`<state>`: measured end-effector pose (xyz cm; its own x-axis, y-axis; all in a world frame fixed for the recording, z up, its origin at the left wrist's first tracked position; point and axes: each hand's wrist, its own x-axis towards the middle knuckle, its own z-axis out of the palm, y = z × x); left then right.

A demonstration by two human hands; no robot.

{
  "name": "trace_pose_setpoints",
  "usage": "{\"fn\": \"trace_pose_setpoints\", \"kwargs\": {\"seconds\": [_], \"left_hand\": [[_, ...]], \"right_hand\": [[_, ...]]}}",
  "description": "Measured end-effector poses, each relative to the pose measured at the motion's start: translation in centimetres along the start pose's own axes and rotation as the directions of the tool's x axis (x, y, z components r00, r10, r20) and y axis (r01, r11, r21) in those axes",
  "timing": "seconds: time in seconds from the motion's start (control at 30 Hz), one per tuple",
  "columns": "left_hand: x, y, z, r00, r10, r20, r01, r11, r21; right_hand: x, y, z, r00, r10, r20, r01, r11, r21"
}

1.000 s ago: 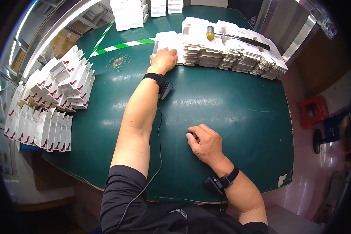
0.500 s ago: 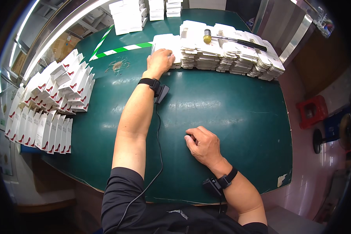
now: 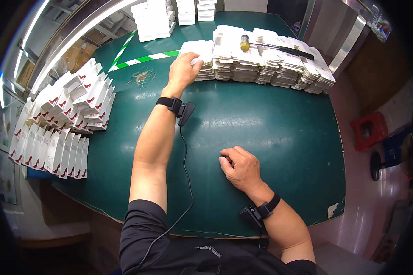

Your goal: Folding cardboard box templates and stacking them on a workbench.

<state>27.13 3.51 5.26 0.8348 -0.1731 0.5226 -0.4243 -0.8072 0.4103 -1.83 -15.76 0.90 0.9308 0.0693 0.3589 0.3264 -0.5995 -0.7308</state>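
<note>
My left hand reaches to the left end of a row of stacked flat white cartons. Its thumb stands apart from its curled fingers, and no carton shows in its grasp; the fingertips are partly hidden beside the nearest pile. Lower on the green table, my right hand rests loosely curled, thumb close to the index finger, with nothing visible in it. Both wrists wear black straps with small devices.
A hammer with a yellowish head lies across the cartons. Erected white boxes with red shoe prints crowd the left edge. More white stacks stand at the back, near green-and-white tape. A red stool stands on the floor at right.
My left hand has drawn slightly left, and its thumb has come farther from the fingers. My right hand stays nearly where it was.
</note>
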Motion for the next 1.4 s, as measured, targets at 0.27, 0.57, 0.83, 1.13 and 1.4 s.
{"fn": "trace_pose_setpoints", "kwargs": {"seconds": [0.27,0.57,0.83,1.13,1.4], "left_hand": [[-4.2,5.9,-10.0,0.989,-0.027,-0.148,-0.082,0.725,-0.684],[-14.3,18.4,-26.5,0.808,0.579,-0.112,-0.160,0.031,-0.987],[-23.7,18.8,-34.1,0.809,0.570,-0.144,-0.253,0.117,-0.960],[-20.2,19.7,-32.9,0.808,0.562,-0.176,-0.302,0.140,-0.943],[-20.6,19.7,-32.9,0.795,0.577,-0.189,-0.325,0.142,-0.935]], "right_hand": [[-0.2,0.0,0.3,1.000,-0.005,-0.008,0.005,1.000,0.011],[-0.4,0.3,0.4,1.000,0.020,0.011,-0.020,1.000,0.024],[0.0,-0.3,0.4,1.000,-0.022,0.016,0.021,0.999,0.038],[-0.3,-0.3,0.4,0.999,-0.040,0.017,0.039,0.999,0.024],[-0.3,0.0,0.3,1.000,-0.014,0.013,0.014,1.000,0.011]]}}
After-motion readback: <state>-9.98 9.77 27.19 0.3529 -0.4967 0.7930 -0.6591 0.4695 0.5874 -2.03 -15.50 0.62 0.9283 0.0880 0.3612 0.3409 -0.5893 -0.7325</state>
